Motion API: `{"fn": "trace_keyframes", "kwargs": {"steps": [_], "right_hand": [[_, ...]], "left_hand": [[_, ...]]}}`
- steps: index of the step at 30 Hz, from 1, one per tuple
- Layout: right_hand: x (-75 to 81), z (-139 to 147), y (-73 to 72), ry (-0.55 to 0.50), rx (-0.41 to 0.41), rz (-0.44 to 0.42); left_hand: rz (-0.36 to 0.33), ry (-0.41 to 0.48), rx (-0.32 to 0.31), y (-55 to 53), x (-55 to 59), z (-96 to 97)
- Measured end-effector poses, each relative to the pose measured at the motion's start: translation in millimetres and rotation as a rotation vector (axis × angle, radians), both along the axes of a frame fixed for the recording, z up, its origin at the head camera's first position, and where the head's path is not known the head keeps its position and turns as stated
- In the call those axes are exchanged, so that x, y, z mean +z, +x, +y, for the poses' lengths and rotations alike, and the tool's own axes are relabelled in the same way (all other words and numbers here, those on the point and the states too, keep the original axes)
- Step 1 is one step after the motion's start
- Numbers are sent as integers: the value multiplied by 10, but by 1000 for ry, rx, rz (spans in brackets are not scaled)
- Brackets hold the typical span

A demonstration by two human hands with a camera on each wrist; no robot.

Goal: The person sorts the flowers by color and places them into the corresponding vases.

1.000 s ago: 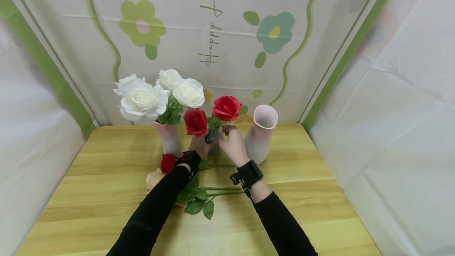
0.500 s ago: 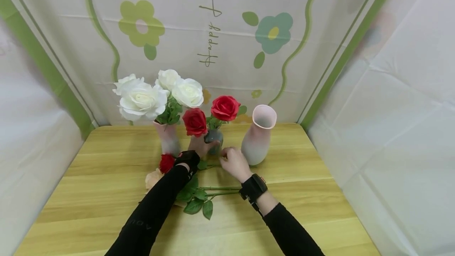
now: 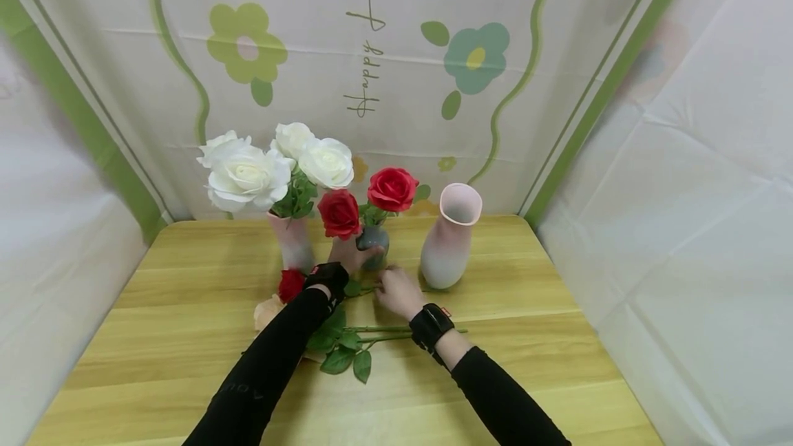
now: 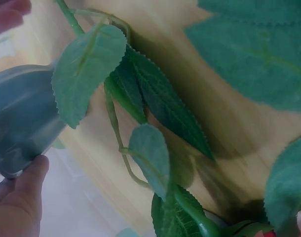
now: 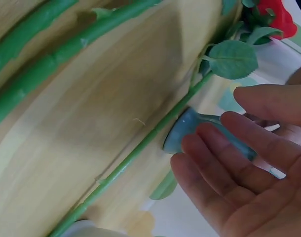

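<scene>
My left hand [image 3: 347, 255] grips a small grey-blue vase [image 3: 374, 238], its thumb across the front. Two red roses [image 3: 393, 189] stand above that vase, one at its mouth and one leaning left. In the left wrist view, fingers [image 4: 29, 192] press the vase's glossy side. My right hand [image 3: 399, 292] is just right of the vase, low over the table; in the right wrist view its fingers [image 5: 214, 173] are loosely extended and hold nothing. Beside them runs the green stem [image 5: 140, 146] of a lying red rose [image 3: 291, 285], whose bloom is partly behind my left wrist.
A pink-and-white vase [image 3: 446, 253] without flowers stands at the right. Another pink vase [image 3: 294, 239] at the left holds white roses [image 3: 250, 174]. A peach rose [image 3: 266, 312] and leafy stems [image 3: 384, 337] lie on the wooden table [image 3: 526, 377], partly under my left arm.
My right hand has come down from the red roses at the vase's mouth toward the lying stem. My left hand stays on the vase, which has not moved.
</scene>
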State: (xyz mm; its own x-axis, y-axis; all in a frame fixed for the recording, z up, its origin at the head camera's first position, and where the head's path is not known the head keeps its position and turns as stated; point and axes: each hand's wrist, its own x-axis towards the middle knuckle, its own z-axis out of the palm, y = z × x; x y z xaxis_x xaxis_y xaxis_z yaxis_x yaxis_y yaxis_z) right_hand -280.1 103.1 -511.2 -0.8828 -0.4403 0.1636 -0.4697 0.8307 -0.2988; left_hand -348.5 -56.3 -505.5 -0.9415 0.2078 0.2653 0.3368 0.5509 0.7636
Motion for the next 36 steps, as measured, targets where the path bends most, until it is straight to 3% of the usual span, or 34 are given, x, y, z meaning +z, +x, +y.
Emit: {"fn": "trace_keyframes", "kwargs": {"steps": [8,14,23,30,36], "right_hand": [[-88,-159,30,335,60,160],[-158,-272,17,473,100,280],[-224,-342,-13,529,136,314],[-213,-334,-30,534,174,371],[-230,-284,-39,524,197,405]], "left_hand": [[2,8,-8,-50,-89,-10],[73,53,-15,-69,-136,-7],[81,44,-17,-62,-123,5],[147,50,-26,-84,-150,5],[118,44,-32,-93,-170,-10]]}}
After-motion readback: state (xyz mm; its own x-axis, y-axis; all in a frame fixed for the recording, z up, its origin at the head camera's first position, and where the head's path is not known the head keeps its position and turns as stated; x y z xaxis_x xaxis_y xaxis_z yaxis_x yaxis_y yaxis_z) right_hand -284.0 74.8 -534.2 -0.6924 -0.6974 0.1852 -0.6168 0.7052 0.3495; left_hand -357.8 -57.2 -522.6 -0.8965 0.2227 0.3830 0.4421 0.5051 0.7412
